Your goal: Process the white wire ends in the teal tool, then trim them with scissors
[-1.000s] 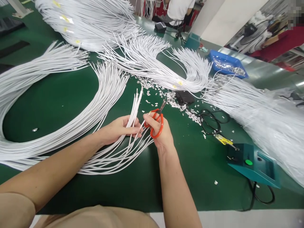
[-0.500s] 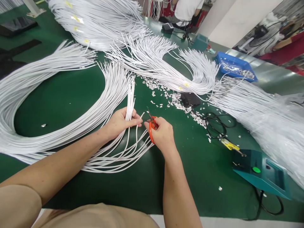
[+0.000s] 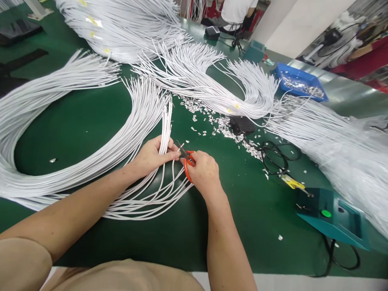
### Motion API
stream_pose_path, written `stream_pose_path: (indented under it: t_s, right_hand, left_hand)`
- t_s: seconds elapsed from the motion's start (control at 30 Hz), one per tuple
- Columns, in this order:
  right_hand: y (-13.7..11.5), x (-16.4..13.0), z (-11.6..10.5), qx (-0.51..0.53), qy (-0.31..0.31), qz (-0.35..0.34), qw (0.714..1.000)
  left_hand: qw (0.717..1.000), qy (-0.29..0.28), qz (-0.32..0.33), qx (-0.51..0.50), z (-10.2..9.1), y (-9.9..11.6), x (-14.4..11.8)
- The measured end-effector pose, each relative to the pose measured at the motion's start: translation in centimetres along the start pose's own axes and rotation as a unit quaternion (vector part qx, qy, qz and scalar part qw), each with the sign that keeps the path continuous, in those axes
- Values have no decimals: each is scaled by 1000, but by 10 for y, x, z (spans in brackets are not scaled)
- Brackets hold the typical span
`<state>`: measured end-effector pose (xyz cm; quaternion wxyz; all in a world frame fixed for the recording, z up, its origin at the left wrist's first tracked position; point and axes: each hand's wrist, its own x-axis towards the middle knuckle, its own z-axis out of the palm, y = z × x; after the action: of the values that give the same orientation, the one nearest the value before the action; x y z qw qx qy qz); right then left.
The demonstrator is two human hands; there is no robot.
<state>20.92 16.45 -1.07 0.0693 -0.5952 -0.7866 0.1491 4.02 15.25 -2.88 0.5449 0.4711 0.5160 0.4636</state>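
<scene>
My left hand [image 3: 156,155] is closed around a small bunch of white cables [image 3: 165,127], their ends pointing away from me. One cable's end stands out past my left thumb. In my right hand [image 3: 204,171] is a pair of scissors [image 3: 188,162] with orange handles and dark blades. The blades lie at that cable's end, right by my left fingertips; whether they touch it I cannot tell. A large curved bundle of white cables [image 3: 100,165] lies on the green table around and under my left arm. More loose cables [image 3: 145,208] loop below my hands.
Silvery scraps [image 3: 224,125] are strewn beyond my hands. More cable bundles [image 3: 194,79] and a blue tray [image 3: 300,83] of small metal pieces lie behind. A teal device [image 3: 332,218] with a black cord sits at right. A person [image 3: 238,12] is at the far side.
My right hand has moved a little left, bringing the scissors' blades to the end of the single cable. My left hand keeps hold of the bunch.
</scene>
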Motion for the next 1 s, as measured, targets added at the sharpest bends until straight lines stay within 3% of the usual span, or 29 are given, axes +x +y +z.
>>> stream_pose_path:
  t_s: [0.6, 0.77, 0.9, 1.0]
  right_hand:
    - [-2, -1, 1, -27, -11, -5, 1000]
    - [-2, -2, 2, -6, -14, -9, 1000]
    - [3, -1, 1, 50, -20, -10, 999]
    - [10, -1, -4, 202, -44, 9, 978]
  left_hand:
    - [999, -43, 8, -12, -1, 1, 0]
    - [996, -85, -1, -29, -5, 1, 2]
    - [991, -113, -21, -73, -5, 3, 2]
    - [981, -144, -42, -123, -4, 5, 0]
